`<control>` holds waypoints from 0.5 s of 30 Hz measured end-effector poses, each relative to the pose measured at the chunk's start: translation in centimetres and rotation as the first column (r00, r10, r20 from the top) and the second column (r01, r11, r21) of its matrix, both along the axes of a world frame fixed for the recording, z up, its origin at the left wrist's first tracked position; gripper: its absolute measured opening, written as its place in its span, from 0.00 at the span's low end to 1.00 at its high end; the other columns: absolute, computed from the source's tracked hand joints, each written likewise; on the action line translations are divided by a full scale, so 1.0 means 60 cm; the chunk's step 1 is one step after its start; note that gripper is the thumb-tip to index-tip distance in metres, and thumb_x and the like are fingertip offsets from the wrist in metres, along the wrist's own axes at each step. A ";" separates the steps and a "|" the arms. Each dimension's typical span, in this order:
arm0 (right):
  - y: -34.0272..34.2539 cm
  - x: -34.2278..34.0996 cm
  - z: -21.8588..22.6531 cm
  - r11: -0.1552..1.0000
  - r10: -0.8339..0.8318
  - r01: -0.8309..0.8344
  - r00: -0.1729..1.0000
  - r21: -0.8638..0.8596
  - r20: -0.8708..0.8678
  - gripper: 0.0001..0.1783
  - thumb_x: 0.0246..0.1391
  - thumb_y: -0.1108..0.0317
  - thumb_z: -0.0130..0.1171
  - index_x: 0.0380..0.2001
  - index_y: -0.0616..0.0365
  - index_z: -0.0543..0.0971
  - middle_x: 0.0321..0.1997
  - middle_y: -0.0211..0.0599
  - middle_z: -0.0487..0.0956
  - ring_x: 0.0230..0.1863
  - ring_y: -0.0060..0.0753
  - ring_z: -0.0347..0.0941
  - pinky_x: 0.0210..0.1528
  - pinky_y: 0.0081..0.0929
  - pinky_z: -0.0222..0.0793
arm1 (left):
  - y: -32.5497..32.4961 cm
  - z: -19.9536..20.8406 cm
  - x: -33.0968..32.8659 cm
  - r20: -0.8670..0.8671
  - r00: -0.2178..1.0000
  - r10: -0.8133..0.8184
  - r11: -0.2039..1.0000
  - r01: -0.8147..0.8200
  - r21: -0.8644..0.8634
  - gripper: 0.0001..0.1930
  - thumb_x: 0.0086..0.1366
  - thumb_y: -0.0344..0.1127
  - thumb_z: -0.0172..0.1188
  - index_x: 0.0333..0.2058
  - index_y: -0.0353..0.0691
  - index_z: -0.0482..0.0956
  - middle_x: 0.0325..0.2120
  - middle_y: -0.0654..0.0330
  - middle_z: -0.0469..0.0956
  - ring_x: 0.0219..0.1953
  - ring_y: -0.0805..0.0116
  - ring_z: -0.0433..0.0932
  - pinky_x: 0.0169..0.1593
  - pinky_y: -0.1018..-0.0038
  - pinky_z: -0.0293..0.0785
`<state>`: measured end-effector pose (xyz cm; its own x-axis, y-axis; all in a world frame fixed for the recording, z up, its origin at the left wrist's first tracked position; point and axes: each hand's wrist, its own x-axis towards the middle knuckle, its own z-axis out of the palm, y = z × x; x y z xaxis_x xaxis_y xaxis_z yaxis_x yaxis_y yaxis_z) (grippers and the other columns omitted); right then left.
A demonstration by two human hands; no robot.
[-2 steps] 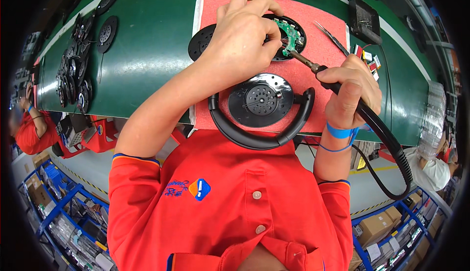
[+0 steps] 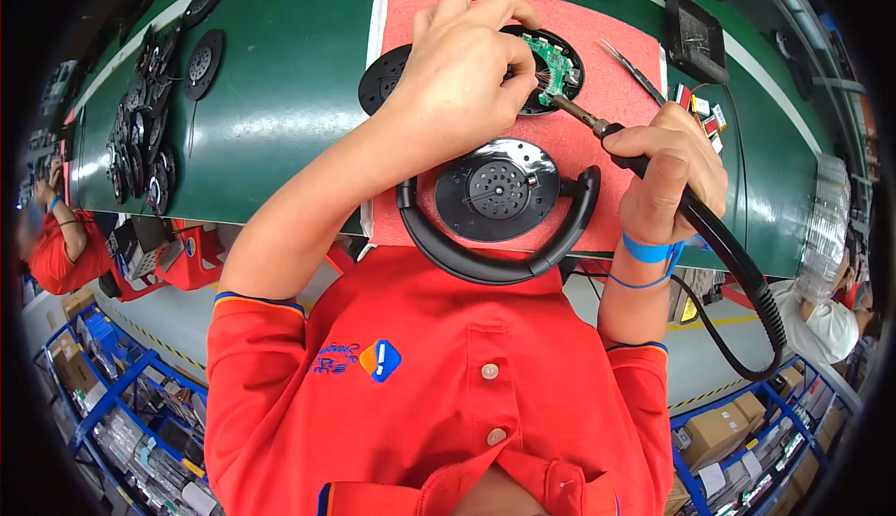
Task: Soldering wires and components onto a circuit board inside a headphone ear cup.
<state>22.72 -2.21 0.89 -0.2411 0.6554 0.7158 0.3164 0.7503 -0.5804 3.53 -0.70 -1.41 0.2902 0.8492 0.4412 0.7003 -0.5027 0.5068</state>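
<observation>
Blue lettering (image 2: 336,359), upside down, is standing beside an orange-and-blue diamond badge (image 2: 381,360) on the left of the red shirt (image 2: 429,413). Near right, a white label (image 2: 712,479) is showing by a carton (image 2: 715,434), its print too small to read.

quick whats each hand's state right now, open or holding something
Left hand: fingers curled in at the green circuit board; cannot tell what, if anything, they pinch.
Right hand: closed around the soldering iron.
</observation>
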 end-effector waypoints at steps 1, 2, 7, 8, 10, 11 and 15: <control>0.001 0.000 0.001 1.000 0.007 -0.007 1.000 0.001 0.015 0.30 0.62 0.52 0.44 0.16 0.65 0.76 0.13 0.35 0.72 0.16 0.25 0.61 0.19 0.23 0.51 | 0.001 -0.003 0.000 0.013 1.000 0.001 1.000 -0.001 0.023 0.03 0.48 0.29 0.61 0.21 0.37 0.81 0.42 0.62 0.75 0.51 0.57 0.65 0.53 0.62 0.59; 0.002 0.000 0.001 1.000 0.014 -0.014 0.999 0.003 0.030 0.30 0.62 0.52 0.44 0.16 0.65 0.76 0.13 0.34 0.72 0.16 0.25 0.61 0.19 0.23 0.51 | 0.002 -0.006 -0.001 0.027 1.000 0.002 0.999 -0.003 0.046 0.03 0.47 0.29 0.61 0.20 0.38 0.82 0.40 0.64 0.75 0.51 0.58 0.65 0.50 0.59 0.59; 0.001 -0.002 -0.002 1.000 0.007 -0.007 1.000 0.013 0.024 0.29 0.62 0.52 0.45 0.16 0.65 0.76 0.13 0.34 0.72 0.16 0.25 0.61 0.19 0.23 0.51 | 0.002 -0.005 0.002 0.012 1.000 0.010 0.999 -0.010 0.046 0.03 0.47 0.30 0.61 0.20 0.38 0.82 0.40 0.64 0.75 0.51 0.57 0.65 0.50 0.59 0.59; 0.001 -0.002 -0.002 1.000 0.008 -0.008 1.000 0.013 0.018 0.29 0.62 0.52 0.45 0.16 0.65 0.76 0.13 0.34 0.72 0.16 0.25 0.61 0.19 0.22 0.51 | 0.002 -0.005 0.002 0.006 1.000 0.011 0.999 -0.011 0.045 0.03 0.47 0.30 0.61 0.20 0.38 0.82 0.40 0.64 0.75 0.51 0.57 0.65 0.50 0.59 0.59; 0.001 -0.003 -0.001 1.000 0.009 -0.009 1.000 0.013 0.022 0.29 0.62 0.52 0.45 0.16 0.65 0.76 0.13 0.34 0.72 0.16 0.25 0.61 0.19 0.22 0.51 | 0.001 -0.005 0.002 0.005 1.000 0.013 0.999 -0.013 0.046 0.03 0.47 0.30 0.61 0.20 0.38 0.82 0.41 0.64 0.75 0.51 0.57 0.65 0.50 0.58 0.59; 0.001 -0.003 -0.001 1.000 0.010 -0.011 1.000 0.013 0.025 0.29 0.62 0.52 0.45 0.16 0.65 0.77 0.13 0.34 0.72 0.16 0.25 0.61 0.19 0.22 0.51 | 0.001 -0.005 0.002 0.004 1.000 0.016 0.999 -0.016 0.048 0.03 0.47 0.30 0.61 0.20 0.38 0.82 0.41 0.64 0.75 0.51 0.57 0.65 0.50 0.58 0.58; 0.002 -0.002 -0.001 1.000 0.013 -0.013 0.999 0.024 0.030 0.28 0.62 0.53 0.45 0.17 0.65 0.77 0.13 0.34 0.72 0.16 0.25 0.61 0.19 0.23 0.51 | -0.003 0.001 0.003 -0.008 1.000 0.021 1.000 -0.021 0.005 0.04 0.49 0.30 0.61 0.21 0.36 0.79 0.44 0.61 0.75 0.52 0.56 0.65 0.57 0.64 0.59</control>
